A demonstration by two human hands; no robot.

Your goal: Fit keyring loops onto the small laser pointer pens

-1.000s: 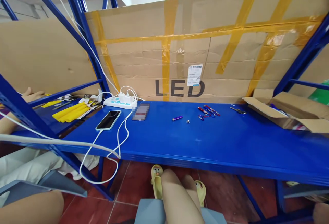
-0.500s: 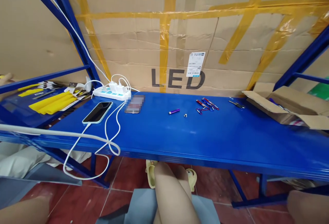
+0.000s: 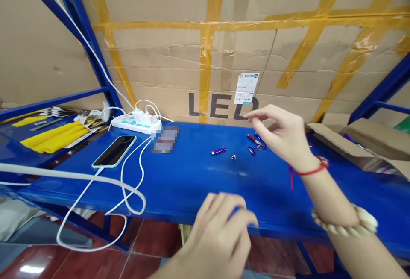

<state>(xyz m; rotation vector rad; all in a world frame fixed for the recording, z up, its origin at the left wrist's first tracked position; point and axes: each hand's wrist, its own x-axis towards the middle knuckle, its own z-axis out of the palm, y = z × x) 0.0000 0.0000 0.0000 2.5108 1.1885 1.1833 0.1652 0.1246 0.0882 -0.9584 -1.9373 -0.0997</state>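
My right hand hovers over the back of the blue table, its fingers stretched forward and nothing visible in them. Beyond and partly behind it lie small red and blue metal tubes with carabiner clips. My left hand is above the table's front edge, palm down, with loosely bent fingers apart and no object showing. Between the hands and the cardboard wall, a small purple metal tube rests on the tabletop. A tiny silver piece lies just right of the tube.
A white power strip with plugs stands at back left. Near it are a phone on a cable and a blurred flat item. Yellow sleeves lie far left. An open cardboard box is at right; white cables hang over the front edge.
Both my hands have come into view, the right one reaching over the tubes with clips, the left one at the front edge. The view has shifted slightly closer to the table.
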